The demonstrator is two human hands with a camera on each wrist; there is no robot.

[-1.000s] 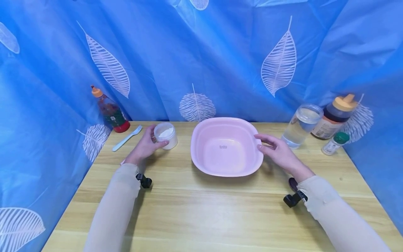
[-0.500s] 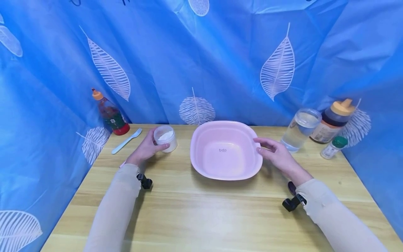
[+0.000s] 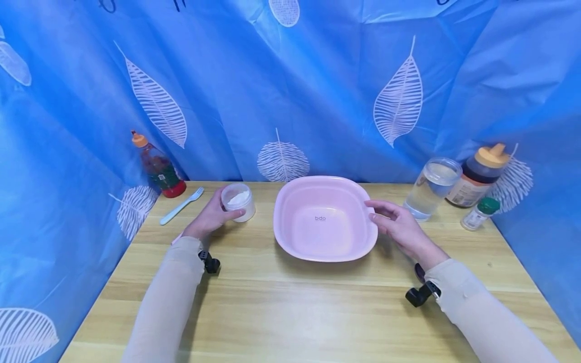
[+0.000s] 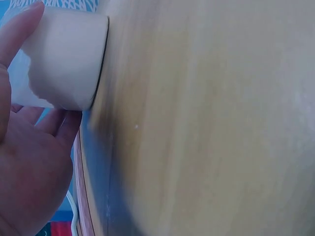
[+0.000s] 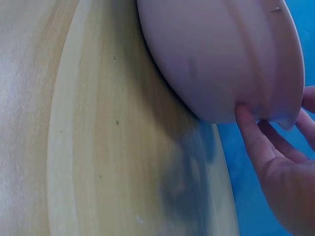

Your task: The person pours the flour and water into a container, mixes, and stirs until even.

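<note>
At the left of the table in the head view, my left hand [image 3: 208, 218] grips a small clear jar [image 3: 246, 207] of white powder, thumb across its near side and fingers round the far side. The jar has no lid and stands upright. In the left wrist view the jar [image 4: 69, 56] sits between thumb and fingers. A pink basin [image 3: 324, 253] marked "bdo" stands in the middle. My right hand [image 3: 404, 229] pinches its right rim, with a fingertip against the outer wall of the basin [image 5: 216, 59] in the right wrist view.
Behind my left hand lie a pale blue fork [image 3: 181, 205] and a red sauce bottle [image 3: 163, 174]. At the right back stand a clear water container [image 3: 428, 194], a dark sauce bottle [image 3: 474, 181] and a green-capped shaker [image 3: 478, 216]. A blue leaf-patterned cloth [image 3: 336, 101] hangs round the table.
The head view has tilted slightly, so everything sits a little lower in it. Both hands keep their hold on the jar and the basin.
</note>
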